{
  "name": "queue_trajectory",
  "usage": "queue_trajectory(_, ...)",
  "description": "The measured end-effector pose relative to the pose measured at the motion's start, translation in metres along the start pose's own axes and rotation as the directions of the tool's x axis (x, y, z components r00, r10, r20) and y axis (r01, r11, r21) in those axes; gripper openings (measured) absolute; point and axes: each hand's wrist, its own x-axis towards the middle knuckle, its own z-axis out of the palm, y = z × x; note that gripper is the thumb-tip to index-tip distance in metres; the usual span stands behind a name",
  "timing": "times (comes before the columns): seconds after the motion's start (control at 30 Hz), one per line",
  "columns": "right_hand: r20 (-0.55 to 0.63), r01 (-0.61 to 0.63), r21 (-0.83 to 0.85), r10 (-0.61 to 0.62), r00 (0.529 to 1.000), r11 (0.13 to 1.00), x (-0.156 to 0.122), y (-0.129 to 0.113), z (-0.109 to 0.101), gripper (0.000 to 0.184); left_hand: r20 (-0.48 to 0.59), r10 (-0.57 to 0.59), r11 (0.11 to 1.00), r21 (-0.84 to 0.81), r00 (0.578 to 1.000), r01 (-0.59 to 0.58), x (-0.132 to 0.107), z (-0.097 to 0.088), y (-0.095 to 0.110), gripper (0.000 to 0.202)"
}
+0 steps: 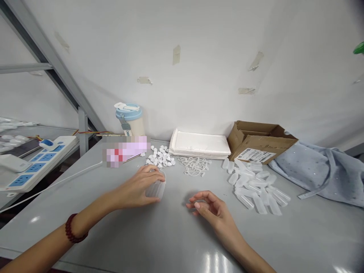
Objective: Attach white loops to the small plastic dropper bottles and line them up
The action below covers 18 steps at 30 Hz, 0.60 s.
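Note:
My left hand (146,185) curves its fingers and thumb around a small group of translucent plastic tubes (157,189) on the grey table, left of the middle. The palm hides part of them. My right hand (209,208) hovers over the table to the right, its fingers loosely bent and apart, with nothing visible in them. Just behind my left hand lie small white plastic caps (162,157) in a loose pile. Thin white loops of cord (195,165) are heaped between the two hands, farther back. Several loose translucent tubes (257,185) are scattered to the right of my right hand.
At the wall stand a stack of white flat packs (201,144), an opened cardboard box (256,146) and a blue-lidded cup (133,119). Blue-grey cloth (327,170) lies at the right. On the left are a power strip (40,163), a white cable (71,175) and a blurred pink item (129,149).

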Motion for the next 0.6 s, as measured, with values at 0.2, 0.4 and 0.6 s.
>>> queue_trajectory(0.2, 0.003, 0.01, -0.017, -0.01, 1.0, 1.0, 0.0006, -0.0003, -0.0003, 0.025, 0.007, 0.01, 1.0, 0.0, 1.0, -0.01, -0.0015, 0.003, -0.0001, 0.037)
queue_trajectory(0.4, -0.011, 0.01, -0.017, -0.01, 1.0, 1.0, 0.0011, 0.0, -0.0002, 0.027, -0.013, 0.01, 1.0, 0.002, 1.0, -0.01, -0.0045, 0.0043, 0.0001, 0.038)
queue_trajectory(0.6, -0.012, 0.005, -0.013, -0.005, 1.0, 1.0, 0.0015, -0.0007, -0.0002, 0.028, -0.02, 0.01, 1.0, 0.005, 1.0, -0.01, -0.0056, 0.005, 0.0, 0.039)
